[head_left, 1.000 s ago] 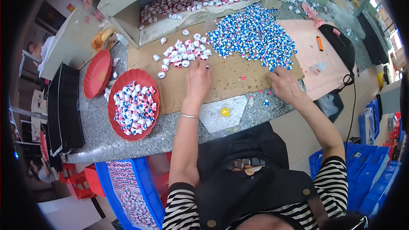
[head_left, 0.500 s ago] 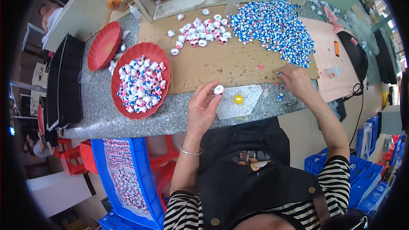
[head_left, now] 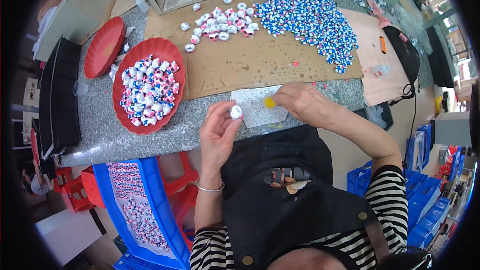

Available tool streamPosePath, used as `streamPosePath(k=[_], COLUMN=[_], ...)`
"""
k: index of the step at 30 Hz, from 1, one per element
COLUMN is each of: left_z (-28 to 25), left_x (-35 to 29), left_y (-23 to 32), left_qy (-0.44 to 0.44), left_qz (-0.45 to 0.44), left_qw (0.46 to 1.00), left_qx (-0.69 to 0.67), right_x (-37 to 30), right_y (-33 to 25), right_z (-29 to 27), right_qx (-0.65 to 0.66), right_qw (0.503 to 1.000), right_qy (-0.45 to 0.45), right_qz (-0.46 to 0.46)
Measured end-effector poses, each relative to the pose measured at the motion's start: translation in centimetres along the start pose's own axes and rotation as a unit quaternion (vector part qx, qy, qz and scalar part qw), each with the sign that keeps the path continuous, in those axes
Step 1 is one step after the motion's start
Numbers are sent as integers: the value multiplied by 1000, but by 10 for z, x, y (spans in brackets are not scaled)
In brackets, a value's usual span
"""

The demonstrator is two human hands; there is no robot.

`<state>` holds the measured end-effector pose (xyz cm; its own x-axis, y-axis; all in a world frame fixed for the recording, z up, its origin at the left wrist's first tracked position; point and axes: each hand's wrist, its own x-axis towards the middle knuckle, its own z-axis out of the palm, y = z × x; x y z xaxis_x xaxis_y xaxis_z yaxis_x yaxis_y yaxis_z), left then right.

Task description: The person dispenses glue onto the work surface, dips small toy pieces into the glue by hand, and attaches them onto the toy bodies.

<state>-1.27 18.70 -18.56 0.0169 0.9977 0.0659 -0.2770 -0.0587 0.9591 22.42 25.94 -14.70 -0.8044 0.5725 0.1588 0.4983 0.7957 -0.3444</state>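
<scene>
Between the thumb and fingers of my left hand (head_left: 216, 132) is a small round white-and-pink figurine piece (head_left: 236, 112), held up above the counter's front edge. My right hand (head_left: 306, 104) is pinched closed, its fingertips at a small yellow round dish (head_left: 270, 102). A small blue piece was in those fingertips a moment ago; the fingers hide it now. Under the dish lies a pale speckled sheet (head_left: 252, 112). Farther back on the cardboard (head_left: 220, 77) are a cluster of white-and-pink pieces (head_left: 224, 25) and a large heap of small blue-and-white pieces (head_left: 312, 20).
A red scalloped bowl (head_left: 119, 105) of joined white, pink and blue pieces stands left, beside another red bowl (head_left: 102, 50). An orange tool (head_left: 383, 45) and a clear bottle (head_left: 381, 71) lie right. Below the counter is a blue crate (head_left: 172, 220) of pieces.
My right hand has moved left from the edge of the blue heap to the yellow dish. My left hand still holds the white-and-pink piece. The whole view has shifted slightly.
</scene>
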Motion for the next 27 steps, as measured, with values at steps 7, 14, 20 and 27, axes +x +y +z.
streamPosePath(k=[7, 14, 20, 27], left_z=[-3, 14, 34, 24], left_x=[-7, -3, -1, 8], left_y=[-9, -32, -35, -8], left_qy=[30, 35, 1, -223], left_qz=[10, 64, 150, -71], left_qw=[996, 984, 961, 971], left_qx=[85, 163, 230, 49], right_x=[14, 0, -12, -22], right_y=[-3, -9, -23, -30], right_z=[8, 9, 17, 0], right_qx=[-68, 145, 551, 284], right_qw=[991, 982, 776, 947], right_qy=[-111, 62, 89, 132], right_qz=[-36, 104, 294, 66])
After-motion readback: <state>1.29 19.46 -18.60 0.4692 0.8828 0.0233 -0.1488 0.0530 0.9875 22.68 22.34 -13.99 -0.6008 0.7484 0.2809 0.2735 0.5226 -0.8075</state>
